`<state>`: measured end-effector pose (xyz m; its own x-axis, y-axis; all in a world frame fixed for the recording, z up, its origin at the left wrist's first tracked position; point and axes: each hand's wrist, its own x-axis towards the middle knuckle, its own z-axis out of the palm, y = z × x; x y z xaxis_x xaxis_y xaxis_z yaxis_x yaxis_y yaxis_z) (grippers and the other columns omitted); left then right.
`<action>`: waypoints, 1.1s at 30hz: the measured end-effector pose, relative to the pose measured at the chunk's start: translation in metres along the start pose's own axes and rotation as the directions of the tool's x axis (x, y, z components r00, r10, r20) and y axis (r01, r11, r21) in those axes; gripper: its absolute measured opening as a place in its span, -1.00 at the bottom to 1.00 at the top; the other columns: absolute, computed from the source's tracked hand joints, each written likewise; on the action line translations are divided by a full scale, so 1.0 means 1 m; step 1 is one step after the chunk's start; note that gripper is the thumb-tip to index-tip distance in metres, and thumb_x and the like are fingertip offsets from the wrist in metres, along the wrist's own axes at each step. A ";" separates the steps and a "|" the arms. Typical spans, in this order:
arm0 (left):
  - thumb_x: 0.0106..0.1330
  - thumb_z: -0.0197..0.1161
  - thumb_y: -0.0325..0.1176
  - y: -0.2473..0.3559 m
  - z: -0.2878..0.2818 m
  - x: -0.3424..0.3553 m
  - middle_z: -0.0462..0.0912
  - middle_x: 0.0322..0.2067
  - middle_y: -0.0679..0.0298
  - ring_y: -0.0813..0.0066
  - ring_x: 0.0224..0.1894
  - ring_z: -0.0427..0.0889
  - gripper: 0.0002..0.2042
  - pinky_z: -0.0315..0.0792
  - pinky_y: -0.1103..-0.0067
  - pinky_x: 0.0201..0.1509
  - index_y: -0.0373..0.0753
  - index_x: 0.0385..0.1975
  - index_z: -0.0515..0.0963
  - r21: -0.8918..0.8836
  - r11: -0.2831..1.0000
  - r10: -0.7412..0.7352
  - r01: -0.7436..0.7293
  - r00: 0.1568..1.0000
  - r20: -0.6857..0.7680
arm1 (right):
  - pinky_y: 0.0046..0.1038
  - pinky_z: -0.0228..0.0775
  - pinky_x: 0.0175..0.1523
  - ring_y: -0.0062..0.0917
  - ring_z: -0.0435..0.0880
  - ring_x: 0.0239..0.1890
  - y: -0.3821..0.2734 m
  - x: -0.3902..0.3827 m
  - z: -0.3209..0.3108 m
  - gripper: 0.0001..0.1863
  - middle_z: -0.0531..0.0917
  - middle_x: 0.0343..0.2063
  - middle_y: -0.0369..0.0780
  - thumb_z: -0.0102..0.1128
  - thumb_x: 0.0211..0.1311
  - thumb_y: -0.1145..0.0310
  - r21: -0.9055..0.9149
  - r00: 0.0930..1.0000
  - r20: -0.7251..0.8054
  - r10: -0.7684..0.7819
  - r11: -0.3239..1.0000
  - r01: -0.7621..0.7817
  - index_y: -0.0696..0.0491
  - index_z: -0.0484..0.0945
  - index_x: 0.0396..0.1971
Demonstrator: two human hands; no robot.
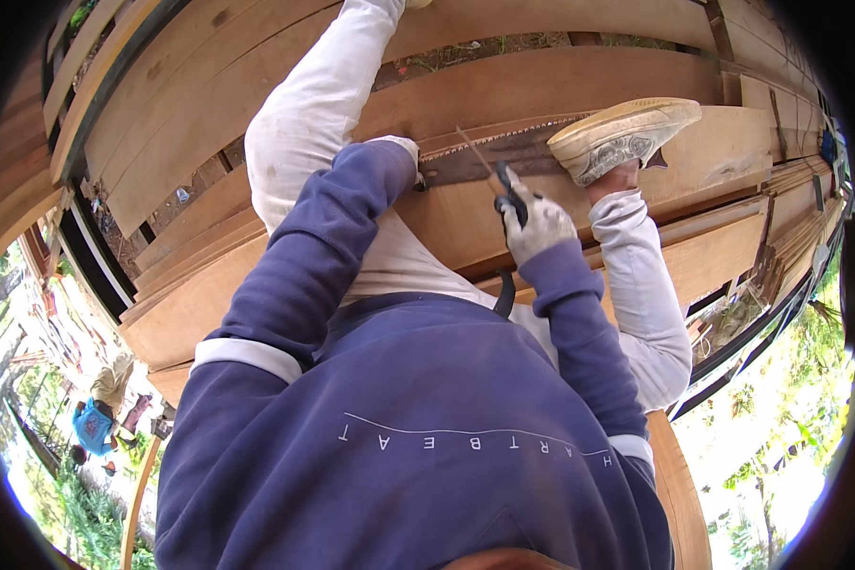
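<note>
A handsaw blade (pixel 503 157) lies along the wooden planks with its row of teeth on the far edge. My left hand (pixel 404 150), in a pale glove and partly covered by my blue sleeve, is closed at the blade's left end. At the other end, my shoe (pixel 627 133) rests on or against the blade; the contact is partly hidden. My gloved right hand (pixel 541 223) grips a slim file (pixel 477 150) by its black handle. The file's thin shaft points up and left, its tip near the toothed edge. Whether it touches the teeth, I cannot tell.
Wide boards (pixel 560 85) lie side by side with gaps between them. A curved black piece (pixel 505 293) shows near my lap. More stacked planks (pixel 798 214) are at the right. Another person in a blue top (pixel 92 426) is far off at the lower left.
</note>
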<state>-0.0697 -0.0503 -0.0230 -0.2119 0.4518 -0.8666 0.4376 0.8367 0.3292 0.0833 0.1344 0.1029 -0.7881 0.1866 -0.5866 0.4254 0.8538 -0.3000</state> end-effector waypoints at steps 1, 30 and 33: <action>0.10 0.36 -0.07 -0.007 0.007 0.006 0.69 -0.20 0.13 0.15 -0.10 0.66 -0.65 0.49 0.35 -0.01 -0.08 -0.15 0.66 0.006 1.000 -0.014 0.014 1.000 -0.021 | -0.16 0.48 -0.06 -0.13 0.66 -0.22 0.003 -0.010 0.007 -0.52 0.63 -0.32 -0.02 -0.01 0.33 0.14 -0.035 1.000 0.008 -0.009 0.999 0.009 -0.17 0.35 0.24; 0.07 0.37 -0.13 -0.019 -0.003 0.010 0.70 -0.28 0.11 0.12 -0.21 0.66 -0.70 0.51 0.36 -0.10 -0.12 -0.24 0.68 -0.066 0.997 0.048 -0.048 0.999 -0.003 | -0.16 0.45 -0.16 -0.13 0.63 -0.32 -0.012 -0.020 0.038 -0.60 0.61 -0.39 -0.03 0.10 0.25 0.24 -0.065 0.989 -0.100 -0.110 0.993 0.103 -0.04 0.48 0.09; 0.07 0.37 -0.13 -0.018 -0.004 0.011 0.70 -0.28 0.11 0.12 -0.21 0.66 -0.70 0.51 0.37 -0.09 -0.12 -0.24 0.68 -0.056 0.997 0.045 -0.044 0.999 0.005 | -0.16 0.45 -0.16 -0.13 0.63 -0.31 -0.023 -0.018 0.028 -0.58 0.60 -0.40 -0.02 0.10 0.25 0.24 -0.022 0.998 0.061 -0.012 1.000 0.013 -0.06 0.47 0.12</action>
<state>-0.0832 -0.0592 -0.0375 -0.1875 0.4870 -0.8530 0.3971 0.8319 0.3876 0.1005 0.0980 0.0997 -0.7643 0.1465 -0.6280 0.4052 0.8667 -0.2910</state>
